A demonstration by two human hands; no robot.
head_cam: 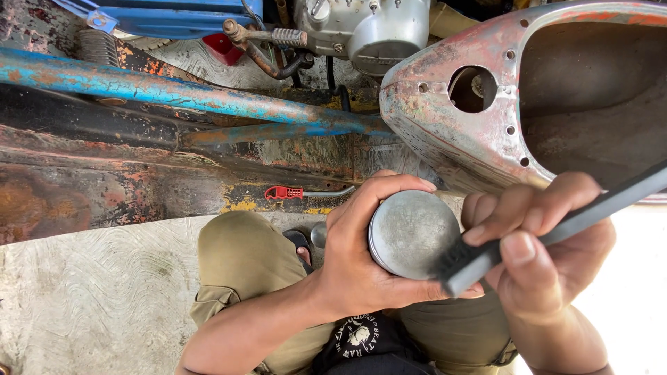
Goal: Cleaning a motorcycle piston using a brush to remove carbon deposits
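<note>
**Piston crown held for brushing over a crowded lap**

Above the hands, the largest mass is the bare, paint-worn motorcycle body shell (486, 104), whose lower edge hangs just beyond the knuckles; a wide stroke away from the body would be stopped by it. To the left, a rusted steel frame with a blue-flaked tube (174, 90) is laid across the ground, and an engine casing (375, 28) with its kick lever is seen at the top. Bare concrete floor (90, 292) is left open at lower left, where the most room for an elbow is judged to lie.

Between the knees, over olive trousers (243, 257), a grey metal piston (411, 232) is gripped by the left hand (354, 257), fingers curled round its skirt and the flat crown turned up toward the camera. The right hand (542, 257) is closed on the dark handle of a brush (472, 260), thumb pressed on top, with the bristle end laid at the crown's lower right rim.

The brushing is judged best done in short strokes across the crown, the piston being turned in the left hand rather than the brush arm swung. A small red-handled tool (283, 192) is left lying on the frame, well apart from both hands.
</note>
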